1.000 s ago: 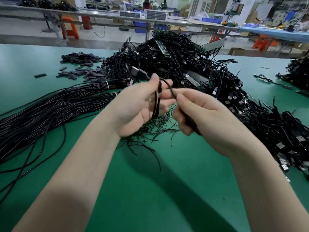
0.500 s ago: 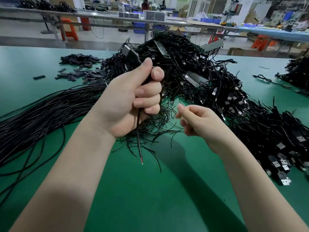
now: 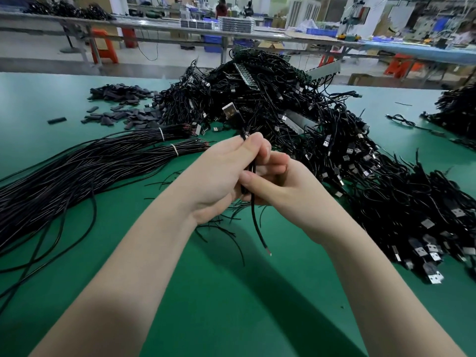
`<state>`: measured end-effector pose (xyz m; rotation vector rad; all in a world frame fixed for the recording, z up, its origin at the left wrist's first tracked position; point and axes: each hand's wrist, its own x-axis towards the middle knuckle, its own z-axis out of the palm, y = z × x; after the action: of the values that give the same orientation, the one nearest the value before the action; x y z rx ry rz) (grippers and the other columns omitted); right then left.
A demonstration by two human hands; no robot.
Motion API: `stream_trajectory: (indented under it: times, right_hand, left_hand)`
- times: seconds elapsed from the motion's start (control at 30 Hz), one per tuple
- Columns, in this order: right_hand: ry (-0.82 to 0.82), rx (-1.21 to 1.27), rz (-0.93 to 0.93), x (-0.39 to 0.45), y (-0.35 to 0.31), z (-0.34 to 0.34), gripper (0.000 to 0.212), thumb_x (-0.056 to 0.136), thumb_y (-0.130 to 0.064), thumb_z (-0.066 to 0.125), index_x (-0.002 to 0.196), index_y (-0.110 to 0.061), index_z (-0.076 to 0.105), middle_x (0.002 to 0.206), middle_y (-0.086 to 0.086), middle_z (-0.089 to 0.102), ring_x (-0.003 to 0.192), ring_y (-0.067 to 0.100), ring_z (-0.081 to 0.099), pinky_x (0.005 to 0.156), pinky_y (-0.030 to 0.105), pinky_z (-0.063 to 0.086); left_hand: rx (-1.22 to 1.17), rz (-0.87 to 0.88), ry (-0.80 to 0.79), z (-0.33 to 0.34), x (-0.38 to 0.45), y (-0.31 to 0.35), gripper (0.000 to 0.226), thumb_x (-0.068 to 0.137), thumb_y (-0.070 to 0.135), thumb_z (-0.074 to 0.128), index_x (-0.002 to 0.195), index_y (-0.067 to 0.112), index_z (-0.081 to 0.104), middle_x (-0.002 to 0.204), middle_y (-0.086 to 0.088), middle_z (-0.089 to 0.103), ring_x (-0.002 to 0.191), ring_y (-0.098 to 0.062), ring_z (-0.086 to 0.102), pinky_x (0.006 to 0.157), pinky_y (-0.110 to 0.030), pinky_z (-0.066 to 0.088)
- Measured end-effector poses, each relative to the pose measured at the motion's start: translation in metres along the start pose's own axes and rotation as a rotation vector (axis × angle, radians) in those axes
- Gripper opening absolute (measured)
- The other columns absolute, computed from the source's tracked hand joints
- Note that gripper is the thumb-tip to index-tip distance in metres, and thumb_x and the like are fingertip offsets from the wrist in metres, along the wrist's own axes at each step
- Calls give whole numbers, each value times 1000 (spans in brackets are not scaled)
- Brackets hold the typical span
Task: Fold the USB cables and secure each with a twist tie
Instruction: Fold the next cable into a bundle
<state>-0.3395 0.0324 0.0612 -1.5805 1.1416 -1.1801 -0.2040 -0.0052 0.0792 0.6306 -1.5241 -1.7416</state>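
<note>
While left hand [image 3: 226, 173] grips USB cable [image 3: 240, 130], right hand [image 3: 280, 186] pinches it.

Black cable [image 3: 255, 222] with silver plug [image 3: 230, 111] and red tip [image 3: 269, 253]; plain green table [image 3: 231, 305]. Black wire bundles [image 3: 77, 171] banded with white ties [image 3: 161, 134], black cable heap [image 3: 322, 140] flecked with silver plugs, dark grey scraps [image 3: 121, 92]. Orange stools [image 3: 104, 46], blue bins [image 3: 319, 33] behind.
</note>
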Motion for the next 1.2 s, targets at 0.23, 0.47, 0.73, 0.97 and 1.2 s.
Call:
stream_trajectory:
  times: [0.23,0.47,0.73,0.97,1.2]
  right_hand:
    - [64,-170,24,1,3,7,33,93,-25,63,74,-12,39,74,0,42,71,19,47,76,54,48]
    - [99,-549,20,2,6,10,18,97,-39,50,98,-21,49,77,-10,52,65,9,51,61,28,42]
    - [87,-967,162,7,19,15,32,103,-35,27,75,-20,31,71,-2,44,62,23,43,59,35,32]
    - [-37,-324,442,9,39,-10,30,103,-22,29,81,-15,47,61,-4,40,44,10,33,44,24,28]
    - [-348,20,609,-1,46,-31,32,105,-26,30,77,-21,46,59,-6,26,46,9,18,44,21,22]
  left_hand:
    - [215,-14,199,-6,5,-4,37,104,31,43,73,22,63,84,-5,67,80,-17,66,80,-36,53]
    - [461,-19,272,-10,7,-7,46,103,38,43,66,26,67,79,4,69,77,-13,61,83,-41,51]
    - [875,-106,446,-16,10,-11,61,95,55,45,92,-1,70,63,1,71,49,2,59,77,-34,56]
    - [1173,62,511,-9,8,-22,30,92,40,62,114,20,60,103,2,67,96,-18,63,87,-40,52]
    - [1617,120,-274,-14,16,-24,62,85,45,69,141,51,41,147,19,44,146,-16,22,117,-38,16]
